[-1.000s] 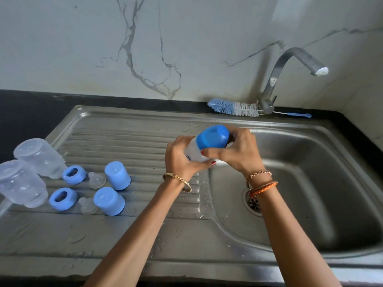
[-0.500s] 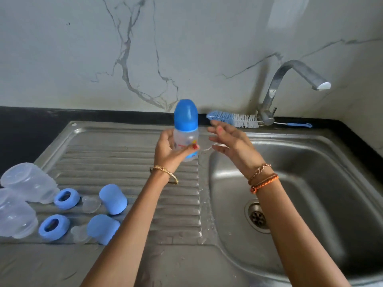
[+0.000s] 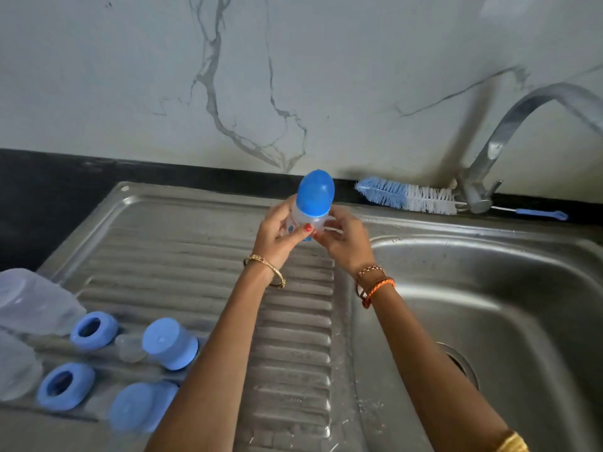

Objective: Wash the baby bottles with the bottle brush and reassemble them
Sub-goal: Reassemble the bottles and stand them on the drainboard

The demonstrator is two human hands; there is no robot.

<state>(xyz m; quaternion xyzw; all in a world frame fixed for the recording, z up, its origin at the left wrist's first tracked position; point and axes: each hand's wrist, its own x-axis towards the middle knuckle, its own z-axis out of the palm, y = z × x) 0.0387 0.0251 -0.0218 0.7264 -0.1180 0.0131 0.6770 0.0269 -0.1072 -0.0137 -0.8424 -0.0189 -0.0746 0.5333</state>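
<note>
An assembled baby bottle with a blue cap stands upright above the back of the steel drainboard. My left hand grips its clear body, and my right hand holds it from the other side. On the drainboard's left lie two clear bottle bodies, two blue rings, two blue caps and a clear teat. The blue and white bottle brush lies on the back ledge beside the tap.
The sink basin with its drain is at the right. A curved steel tap rises behind it. A marble wall stands at the back, with a black counter strip along the sink's far edge.
The bottle went from tilted over the basin to upright over the back of the drainboard. My right hand let go of it briefly and now holds it again.
</note>
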